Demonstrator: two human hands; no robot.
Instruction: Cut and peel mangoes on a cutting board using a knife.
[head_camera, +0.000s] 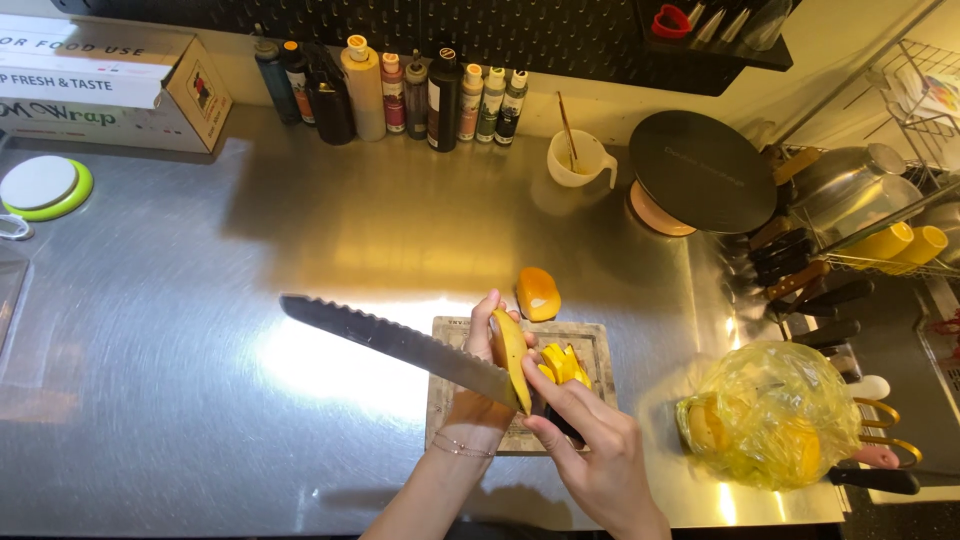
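Note:
My left hand (478, 400) holds a yellow mango slice (511, 350) upright over a small square cutting board (596, 340). My right hand (590, 445) grips the dark handle of a long serrated knife (390, 340), whose blade points left and meets the slice at its lower end. Cut yellow mango pieces (565, 362) lie on the board just right of the slice. An orange mango piece (538, 293) sits on the steel counter (200, 350) just behind the board.
A yellow plastic bag (770, 415) of fruit scraps lies at the right. Sauce bottles (400, 95) line the back wall, with a white pitcher (580, 160), a round black stand (700, 170), a knife rack (810, 290) and a wrap box (100, 85).

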